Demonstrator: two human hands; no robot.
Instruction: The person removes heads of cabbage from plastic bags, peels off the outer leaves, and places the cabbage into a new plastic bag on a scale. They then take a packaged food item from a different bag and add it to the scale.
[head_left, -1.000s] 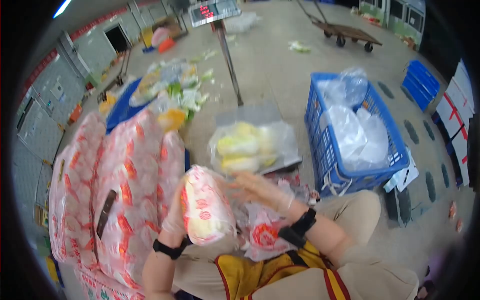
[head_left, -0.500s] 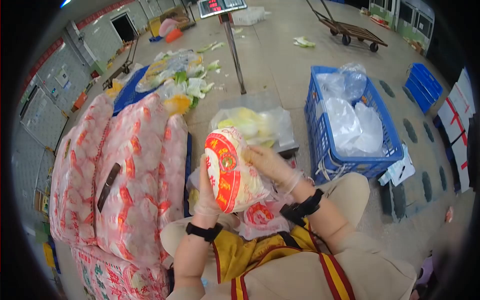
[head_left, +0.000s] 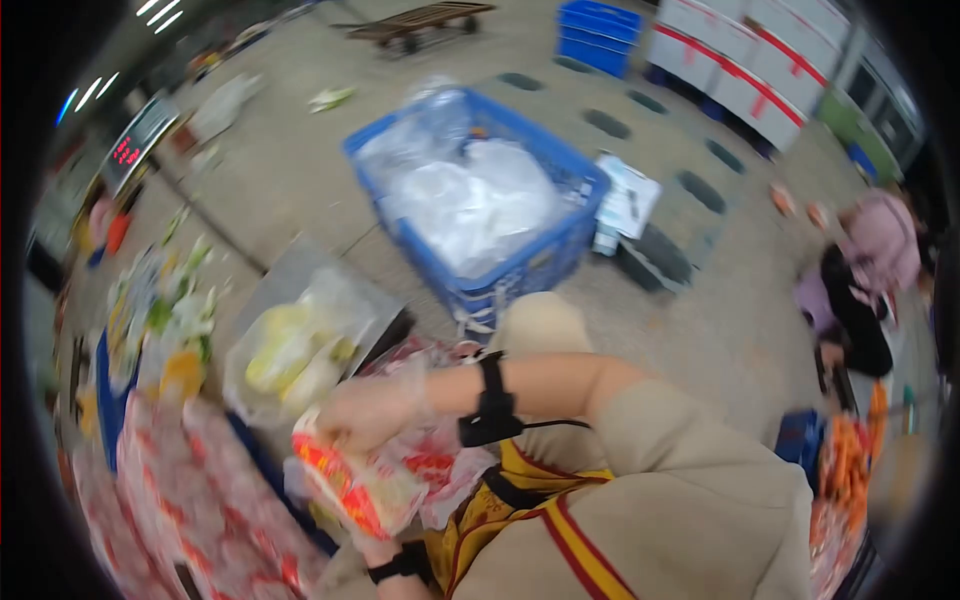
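A cabbage wrapped in red-and-white printed plastic [head_left: 345,480] is held low over my lap, to the left of the view. My right hand [head_left: 370,412], in a clear glove, grips its upper side. My left hand [head_left: 372,548] supports the lower end, with most of its fingers hidden behind the wrapper. Just beyond, cabbages in clear plastic [head_left: 290,350] lie on the scale platform [head_left: 385,325]. Crumpled red-and-white printed wrappers [head_left: 440,465] lie beside my right forearm.
A blue crate [head_left: 480,290] of clear plastic bags stands ahead. Stacked pink-and-white sacks [head_left: 190,490] rise at the left, near the scale's post [head_left: 205,215] and loose cabbage leaves [head_left: 185,305]. Paper [head_left: 630,195] lies by the crate. Another person [head_left: 870,260] and carrots [head_left: 845,455] are at the right.
My view has swung right, bringing the other person and the carrots into sight. The wrapped cabbage has gone lower, and its printed front is tilted and partly covered by my right hand.
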